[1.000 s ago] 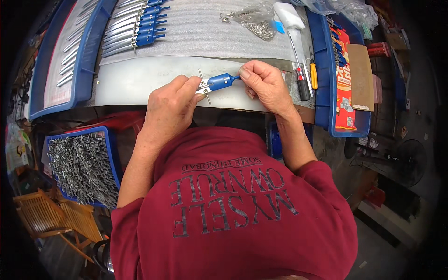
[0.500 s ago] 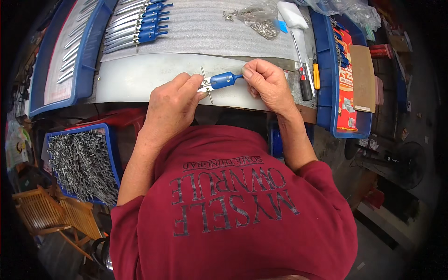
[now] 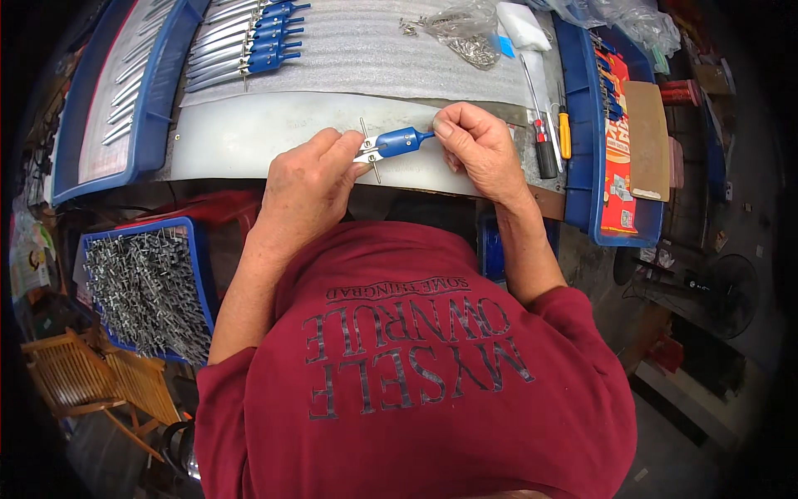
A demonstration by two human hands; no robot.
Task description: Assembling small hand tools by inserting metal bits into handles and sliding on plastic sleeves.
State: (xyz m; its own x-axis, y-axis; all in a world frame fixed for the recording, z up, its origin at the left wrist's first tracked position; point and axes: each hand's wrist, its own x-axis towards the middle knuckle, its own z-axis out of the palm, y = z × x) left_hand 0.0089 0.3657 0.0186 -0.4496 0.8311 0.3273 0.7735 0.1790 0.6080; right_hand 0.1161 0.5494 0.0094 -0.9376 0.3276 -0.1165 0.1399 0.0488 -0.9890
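Observation:
My left hand (image 3: 306, 176) is closed round the silver end of a blue-and-silver metal tool (image 3: 401, 142), whose far left portion the fingers hide. A thin metal rod crosses the tool beside those fingers. At the other end, my right hand (image 3: 482, 154) pinches the narrow blue tip between thumb and fingers. The tool lies nearly level above the white board (image 3: 233, 133) at the bench's near edge. Farther back on the left is a row of similar blue-and-silver tools (image 3: 266, 62) with long silver ends.
Blue trays stand left (image 3: 150, 141) and right (image 3: 586, 158). Screwdrivers with a red-black handle (image 3: 544, 154) and a yellow handle (image 3: 564, 137) lie at right. A plastic bag (image 3: 470, 37) holds small metal parts. Lower left, a blue bin (image 3: 199, 274) is full of metal pieces.
The tool and both hands have barely shifted, a touch to the right. Both grips look the same.

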